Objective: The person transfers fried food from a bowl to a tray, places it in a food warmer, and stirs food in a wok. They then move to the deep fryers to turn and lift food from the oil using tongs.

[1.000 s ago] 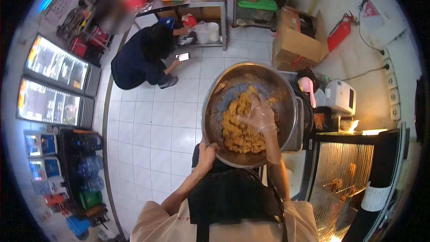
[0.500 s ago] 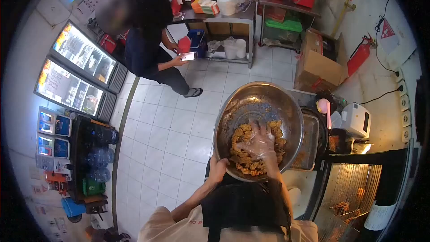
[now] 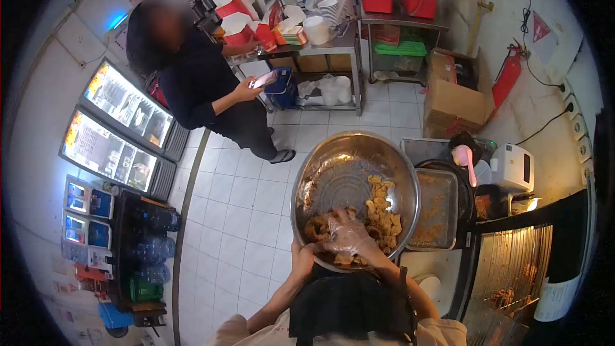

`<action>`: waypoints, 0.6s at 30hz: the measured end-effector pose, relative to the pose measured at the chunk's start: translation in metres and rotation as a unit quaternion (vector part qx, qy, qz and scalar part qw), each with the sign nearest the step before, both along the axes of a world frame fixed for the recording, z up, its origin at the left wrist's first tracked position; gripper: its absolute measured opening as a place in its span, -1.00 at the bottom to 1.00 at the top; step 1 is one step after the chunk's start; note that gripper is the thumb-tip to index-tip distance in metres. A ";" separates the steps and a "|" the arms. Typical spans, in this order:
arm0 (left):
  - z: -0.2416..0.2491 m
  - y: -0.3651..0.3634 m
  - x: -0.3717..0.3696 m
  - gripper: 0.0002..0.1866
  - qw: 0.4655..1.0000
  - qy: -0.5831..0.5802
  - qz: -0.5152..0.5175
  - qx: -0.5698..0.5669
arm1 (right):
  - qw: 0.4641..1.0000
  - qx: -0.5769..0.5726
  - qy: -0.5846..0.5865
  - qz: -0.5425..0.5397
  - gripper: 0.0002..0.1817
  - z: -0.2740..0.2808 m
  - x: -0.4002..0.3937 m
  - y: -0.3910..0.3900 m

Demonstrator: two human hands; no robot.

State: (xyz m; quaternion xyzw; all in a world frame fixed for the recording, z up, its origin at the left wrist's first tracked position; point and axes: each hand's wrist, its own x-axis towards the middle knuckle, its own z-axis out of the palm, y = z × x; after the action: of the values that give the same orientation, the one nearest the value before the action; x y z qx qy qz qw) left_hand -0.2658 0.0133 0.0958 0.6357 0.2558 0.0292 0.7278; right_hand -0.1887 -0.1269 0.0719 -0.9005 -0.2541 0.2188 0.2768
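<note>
Item 1, metal bowl (image 3: 349,173): large and round, centre of the frame, tilted toward me and held off any surface above the white floor tiles (image 3: 237,205).

Item 2, breaded pieces (image 3: 381,214): a golden heap gathered in the bowl's lower right, crumbs smeared up the inner wall.

Item 3, my left hand (image 3: 301,257): bare, at the bowl's lower rim, fingers curled closed around the edge with the thumb over the lip. It carries the bowl.

Item 4, my right hand (image 3: 349,234): in a clear plastic glove, sunk into the heap near the lower rim, fingers loosely bent and spread. I cannot tell whether they have hold of a piece.

Item 5, metal tray (image 3: 435,208): rectangular, crumb-coated, just right of the bowl, beside a pink scoop (image 3: 464,157) and a white appliance (image 3: 516,166).

Item 6, a second person (image 3: 205,90): upper left, standing with a phone (image 3: 264,79), well apart from the bowl.

Risk, in my judgement: the bowl hangs on a single rim grip, so a hard push from the gloved hand could tip it and send pieces over the low edge onto the tiles. Greasy crumbs on the rim could also let that grip slide.
</note>
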 end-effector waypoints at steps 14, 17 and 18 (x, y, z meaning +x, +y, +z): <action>-0.028 0.012 0.004 -0.69 0.999 0.042 -0.014 0.005 | 0.995 -0.082 0.035 -0.041 0.20 0.022 -0.002 -0.034; -0.029 0.010 0.009 -0.65 1.000 0.025 -0.003 -0.012 | 0.980 -0.121 -0.127 -0.095 0.22 0.030 0.004 -0.035; -0.031 0.010 0.012 -0.64 0.999 0.028 0.006 -0.025 | 0.984 -0.124 -0.091 -0.088 0.26 0.028 0.009 -0.036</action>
State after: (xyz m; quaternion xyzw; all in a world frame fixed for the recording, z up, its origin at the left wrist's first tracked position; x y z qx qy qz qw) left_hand -0.2541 0.0229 0.0648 0.6160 0.2806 0.0095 0.7360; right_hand -0.1797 -0.1631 0.1002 -0.9628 -0.1689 0.1407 0.1569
